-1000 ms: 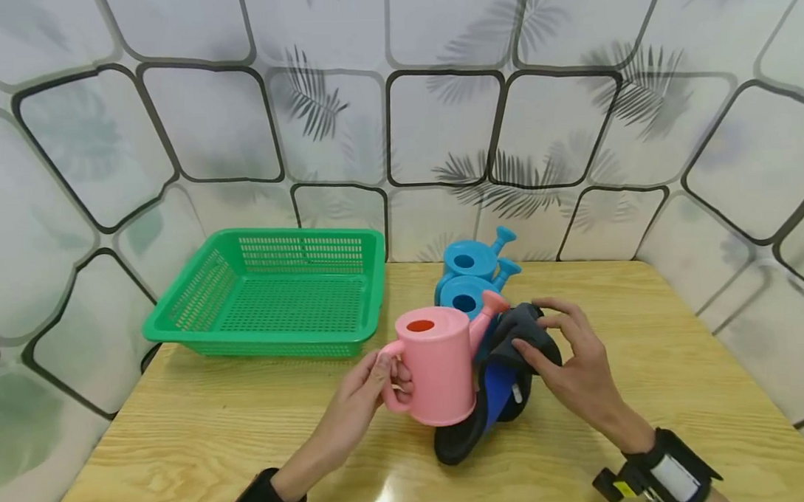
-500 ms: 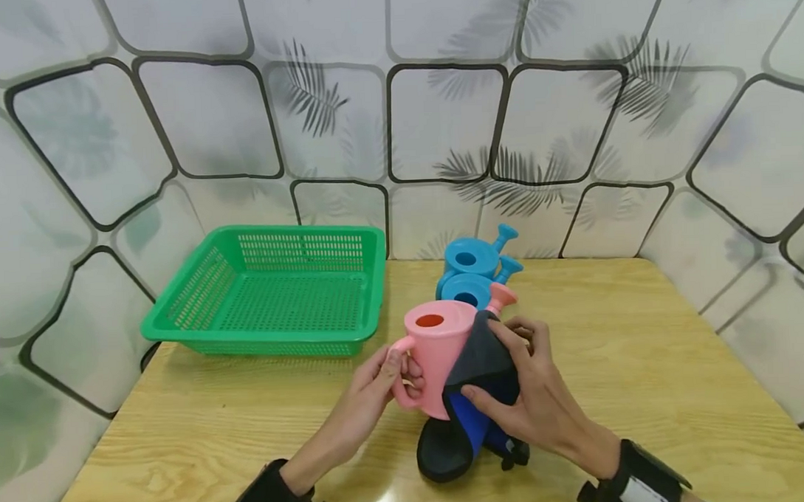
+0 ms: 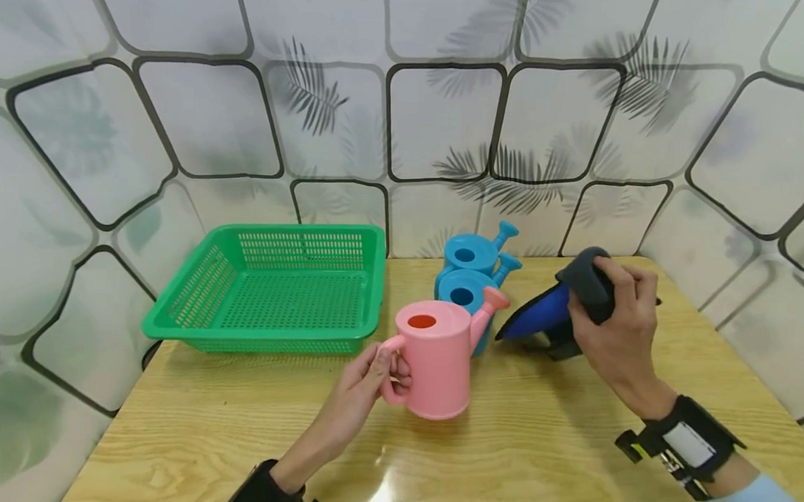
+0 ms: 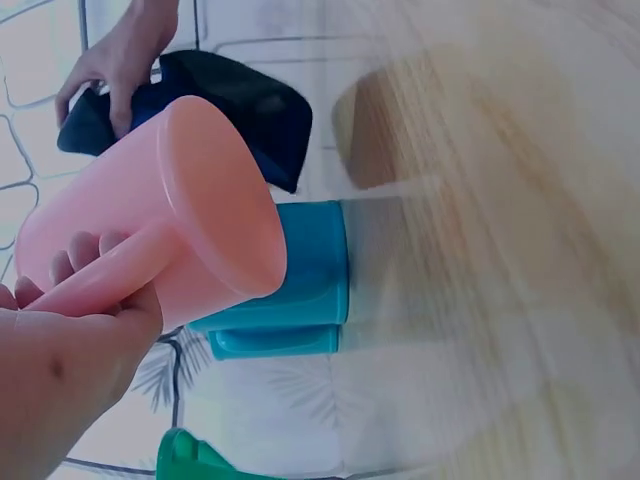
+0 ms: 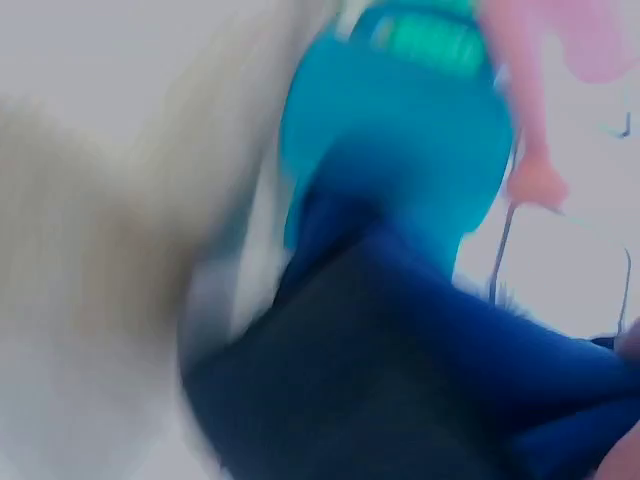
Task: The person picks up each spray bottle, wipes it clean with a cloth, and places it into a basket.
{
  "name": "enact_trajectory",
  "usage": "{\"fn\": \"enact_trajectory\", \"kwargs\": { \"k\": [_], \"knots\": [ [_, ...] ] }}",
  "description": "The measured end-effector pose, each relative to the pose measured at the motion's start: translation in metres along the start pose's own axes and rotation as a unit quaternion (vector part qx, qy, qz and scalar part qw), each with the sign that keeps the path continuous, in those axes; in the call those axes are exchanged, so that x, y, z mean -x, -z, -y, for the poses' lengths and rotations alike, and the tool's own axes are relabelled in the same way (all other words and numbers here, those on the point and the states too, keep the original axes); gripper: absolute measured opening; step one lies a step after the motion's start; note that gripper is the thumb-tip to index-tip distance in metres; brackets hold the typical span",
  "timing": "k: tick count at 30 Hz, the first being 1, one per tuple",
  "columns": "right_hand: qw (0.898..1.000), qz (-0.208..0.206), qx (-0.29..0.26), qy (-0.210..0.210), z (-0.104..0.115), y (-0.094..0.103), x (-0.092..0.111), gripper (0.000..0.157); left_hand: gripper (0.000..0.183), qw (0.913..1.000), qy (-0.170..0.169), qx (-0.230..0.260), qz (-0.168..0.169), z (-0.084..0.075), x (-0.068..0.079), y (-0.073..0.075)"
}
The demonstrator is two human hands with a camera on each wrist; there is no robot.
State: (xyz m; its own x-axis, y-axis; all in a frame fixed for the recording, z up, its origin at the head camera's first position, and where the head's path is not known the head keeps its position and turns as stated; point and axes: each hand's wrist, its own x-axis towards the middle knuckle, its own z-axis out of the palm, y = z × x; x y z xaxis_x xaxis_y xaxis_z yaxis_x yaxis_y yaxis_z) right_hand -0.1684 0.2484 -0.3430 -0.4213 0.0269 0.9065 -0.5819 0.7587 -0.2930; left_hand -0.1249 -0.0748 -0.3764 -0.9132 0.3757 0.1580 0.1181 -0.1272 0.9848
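My left hand (image 3: 363,389) grips the handle of a pink toy watering can (image 3: 439,368), its spout pointing right. In the left wrist view the pink can's base (image 4: 222,200) shows, held up off the table. My right hand (image 3: 620,332) pinches a soft dark grey and blue fabric piece (image 3: 544,312), bent over at its top, above the table at right. What kind of article it is I cannot tell. Behind the pink can stand two blue watering cans (image 3: 467,252), one before the other. The right wrist view is blurred, with the fabric (image 5: 370,370) filling its lower part.
A green slotted plastic basket (image 3: 265,341) stands at the back left of the wooden table (image 3: 515,446). A patterned wall covering (image 3: 332,157) rises behind and at both sides.
My right hand has carried the fabric piece from against the front of the pink can away to the right and back. The pink can has shifted only slightly left, still in my left hand.
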Motion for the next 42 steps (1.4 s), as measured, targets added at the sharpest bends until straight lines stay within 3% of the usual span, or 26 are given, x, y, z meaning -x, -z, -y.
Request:
{"fn": "enact_trajectory", "kwargs": {
  "k": [4,7,11,15,21,23,27,31,35,42],
  "knots": [
    [0.991,0.110,-0.079,0.014,0.017,-0.006,0.016,0.056,0.039,0.9998,0.005,0.020,0.008,0.003,-0.002,-0.005],
    [0.973,0.190,-0.129,0.037,0.038,-0.013,0.030,0.059,0.040,0.9993,0.007,0.031,0.017,0.006,-0.006,-0.009],
    [0.954,0.253,-0.149,0.065,0.058,-0.017,0.039,0.063,0.038,0.9987,0.005,0.046,0.019,0.009,-0.012,-0.012],
    [0.955,0.260,-0.112,0.087,0.067,-0.019,0.038,0.066,0.039,0.9975,-0.017,0.061,0.031,0.011,-0.017,-0.014],
    [0.961,0.244,-0.044,0.120,0.079,-0.020,0.036,0.082,0.034,0.9966,-0.036,0.057,0.048,0.010,-0.020,-0.018],
    [0.964,0.234,-0.027,0.120,0.083,-0.021,0.036,0.076,0.034,0.9968,-0.046,0.042,0.051,0.010,-0.020,-0.019],
    [0.968,0.218,-0.023,0.125,0.085,-0.024,0.034,0.051,0.038,0.9966,-0.066,0.022,0.045,0.013,-0.018,-0.020],
    [0.954,0.246,-0.012,0.171,0.083,-0.022,0.030,0.038,0.039,0.9963,-0.078,0.018,0.029,0.017,-0.017,-0.017],
    [0.935,0.273,0.001,0.227,0.084,-0.023,0.028,0.055,0.039,0.9968,-0.078,0.011,0.012,0.017,-0.018,-0.015],
    [0.901,0.316,0.014,0.296,0.089,-0.022,0.043,0.062,0.038,0.9968,-0.080,-0.005,-0.010,0.017,-0.018,-0.018]
  ]
}}
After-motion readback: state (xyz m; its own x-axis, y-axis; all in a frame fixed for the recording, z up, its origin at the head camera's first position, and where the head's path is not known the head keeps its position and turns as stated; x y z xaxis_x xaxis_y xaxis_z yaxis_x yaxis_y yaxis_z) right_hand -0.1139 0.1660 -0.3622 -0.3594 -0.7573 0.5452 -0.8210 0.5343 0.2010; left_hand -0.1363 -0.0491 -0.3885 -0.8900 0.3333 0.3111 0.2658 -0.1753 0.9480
